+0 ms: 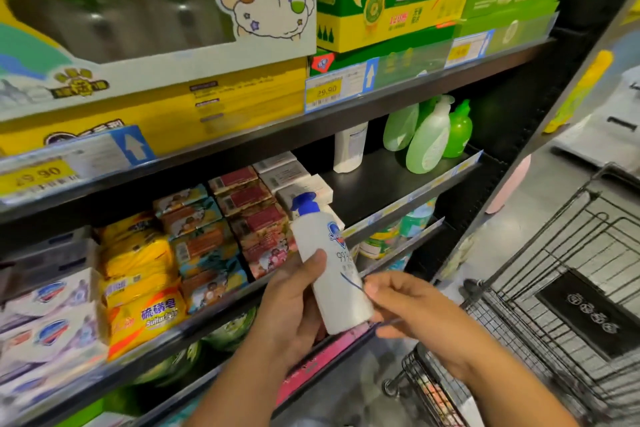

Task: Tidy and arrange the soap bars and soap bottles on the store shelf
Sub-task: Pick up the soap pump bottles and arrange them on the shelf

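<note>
The white soap bottle (332, 263) with a blue pump tilts just in front of the shelf (381, 177), before its rows of soap bars (194, 239). The left hand (294, 302) wraps around the bottle's body, and the right hand (415, 312) pinches its base. Green bottles (429, 135) stand at the shelf's right end.

the single head camera is looking forward and down, standing close to the store shelf (381, 180) and facing it at a slant. the left hand (294, 305), right hand (415, 312) and white bottle (341, 302) are sitting nearest the lens, low centre; a wire cart (585, 314) is filling the lower right.
</note>
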Demonstrator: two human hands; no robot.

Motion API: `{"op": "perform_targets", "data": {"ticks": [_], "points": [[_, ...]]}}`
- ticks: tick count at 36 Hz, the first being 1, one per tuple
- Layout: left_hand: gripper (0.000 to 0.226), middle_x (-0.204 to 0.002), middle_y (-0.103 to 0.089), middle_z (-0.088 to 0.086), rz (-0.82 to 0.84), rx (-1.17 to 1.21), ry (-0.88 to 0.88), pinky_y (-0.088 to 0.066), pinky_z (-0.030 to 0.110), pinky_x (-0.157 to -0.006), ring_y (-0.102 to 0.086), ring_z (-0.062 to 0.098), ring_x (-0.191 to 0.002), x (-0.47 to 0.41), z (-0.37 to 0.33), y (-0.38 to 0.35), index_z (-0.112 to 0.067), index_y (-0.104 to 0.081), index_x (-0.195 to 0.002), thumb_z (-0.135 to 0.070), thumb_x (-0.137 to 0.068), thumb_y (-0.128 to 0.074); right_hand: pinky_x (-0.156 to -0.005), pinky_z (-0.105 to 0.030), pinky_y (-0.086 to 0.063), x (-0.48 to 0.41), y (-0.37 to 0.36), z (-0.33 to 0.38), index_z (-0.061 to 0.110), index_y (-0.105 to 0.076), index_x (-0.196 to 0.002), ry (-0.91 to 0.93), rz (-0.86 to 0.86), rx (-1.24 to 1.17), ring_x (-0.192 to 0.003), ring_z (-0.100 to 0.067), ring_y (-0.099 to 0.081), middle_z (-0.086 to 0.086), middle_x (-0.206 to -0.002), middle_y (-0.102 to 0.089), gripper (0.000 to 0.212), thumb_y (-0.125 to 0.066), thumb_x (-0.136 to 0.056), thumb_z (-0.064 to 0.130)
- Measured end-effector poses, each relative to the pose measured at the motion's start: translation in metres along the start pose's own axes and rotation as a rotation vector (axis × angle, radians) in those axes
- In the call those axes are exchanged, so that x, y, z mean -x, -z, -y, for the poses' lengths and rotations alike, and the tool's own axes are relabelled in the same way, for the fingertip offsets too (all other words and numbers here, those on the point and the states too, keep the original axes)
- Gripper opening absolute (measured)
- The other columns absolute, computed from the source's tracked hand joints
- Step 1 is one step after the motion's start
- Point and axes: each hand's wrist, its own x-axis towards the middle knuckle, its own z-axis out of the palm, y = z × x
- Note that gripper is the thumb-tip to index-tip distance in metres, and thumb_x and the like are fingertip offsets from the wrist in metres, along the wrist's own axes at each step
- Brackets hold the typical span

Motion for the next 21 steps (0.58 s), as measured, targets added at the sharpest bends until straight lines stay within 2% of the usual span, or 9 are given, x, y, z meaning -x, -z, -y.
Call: {"op": "perform_targets", "data": {"ticks": [3,5,7,11,14,16,18,19,21], "points": [[0.046,-0.114,-0.071,0.021,0.013,0.042,-0.011,-0.061,0.043,-0.081,-0.072,0.033,-0.098,0.005,0.003,0.004,-0.004,-0.060,-0.124,-0.024,-0.083,-0.057,-0.083,-0.035,-0.058,0.005,-0.017,-0.003,0.018,-0.070,-0.103,-0.041,0.065,-0.127,-0.090,-0.019,-0.072,-0.005,-0.100,-0.077,0.041,-0.070,-0.074,0.047],[0.043,-0.115,-0.071,0.021,0.021,0.045,-0.026,-0.060,0.045,-0.086,-0.071,0.033,-0.100,0.006,0.004,0.009,-0.004,-0.061,-0.124,-0.023,-0.086,-0.055,-0.088,-0.039,-0.058,0.005,-0.024,-0.003,0.011,-0.068,-0.108,0.003,0.001,-0.195,-0.087,-0.019,-0.072,-0.010,-0.102,-0.076,0.048,-0.076,-0.072,0.041],[0.039,-0.111,-0.072,0.020,0.024,0.026,-0.034,-0.061,0.040,-0.084,-0.073,0.028,-0.094,0.006,0.002,0.014,-0.002,-0.063,-0.120,-0.019,-0.086,-0.056,-0.083,-0.040,-0.058,0.006,-0.027,-0.005,0.011,-0.067,-0.107,0.100,-0.139,-0.213,-0.082,-0.019,-0.070,-0.012,-0.101,-0.074,0.055,-0.090,-0.066,0.038],[0.037,-0.116,-0.071,0.018,0.050,-0.049,-0.004,-0.059,0.043,-0.087,-0.072,0.024,-0.099,-0.001,0.004,0.021,-0.004,-0.062,-0.123,-0.013,-0.087,-0.060,-0.062,-0.023,-0.053,0.013,-0.031,-0.009,0.013,-0.063,-0.104,0.355,-0.384,-0.050,-0.074,-0.007,-0.065,0.003,-0.084,-0.071,0.047,-0.092,-0.067,0.012],[0.063,-0.124,-0.069,0.014,0.104,-0.103,0.061,-0.055,0.055,-0.090,-0.068,0.031,-0.112,-0.004,0.008,0.013,-0.014,-0.052,-0.137,-0.035,-0.084,-0.077,-0.072,-0.020,-0.049,0.016,-0.035,-0.022,0.033,-0.063,-0.105,0.529,-0.499,0.269,-0.091,-0.007,-0.063,0.011,-0.098,-0.065,0.053,-0.094,-0.065,0.019],[0.085,-0.116,-0.072,0.012,0.030,-0.093,0.007,-0.058,0.051,-0.083,-0.070,0.030,-0.105,-0.010,0.013,0.009,-0.015,-0.046,-0.139,-0.033,-0.068,-0.090,-0.075,-0.022,-0.049,0.019,-0.036,-0.029,0.037,-0.067,-0.101,0.621,-0.496,0.371,-0.093,-0.011,-0.063,0.013,-0.097,-0.063,0.039,-0.091,-0.071,0.031],[0.104,-0.104,-0.074,0.009,-0.076,-0.079,-0.052,-0.059,0.039,-0.072,-0.072,0.024,-0.090,-0.018,0.014,0.008,-0.013,-0.044,-0.138,-0.030,-0.050,-0.097,-0.073,-0.021,-0.049,0.023,-0.038,-0.027,0.033,-0.075,-0.090,0.640,-0.417,0.249,-0.083,-0.010,-0.065,0.006,-0.088,-0.069,0.015,-0.081,-0.079,0.042],[0.106,-0.104,-0.072,0.011,-0.088,-0.061,-0.048,-0.058,0.037,-0.070,-0.072,0.024,-0.087,-0.019,0.012,0.010,-0.009,-0.045,-0.138,-0.030,-0.049,-0.100,-0.072,-0.021,-0.049,0.025,-0.039,-0.024,0.030,-0.077,-0.085,0.610,-0.367,0.127,-0.080,-0.010,-0.065,0.001,-0.084,-0.072,0.012,-0.079,-0.082,0.042],[0.086,-0.105,-0.072,0.014,-0.094,-0.006,-0.008,-0.060,0.039,-0.070,-0.072,0.025,-0.086,-0.020,0.009,0.011,-0.007,-0.054,-0.133,-0.030,-0.058,-0.089,-0.073,-0.019,-0.050,0.025,-0.038,-0.020,0.025,-0.077,-0.083,0.533,-0.339,-0.046,-0.078,-0.012,-0.065,-0.006,-0.083,-0.073,0.011,-0.079,-0.081,0.035]]}}
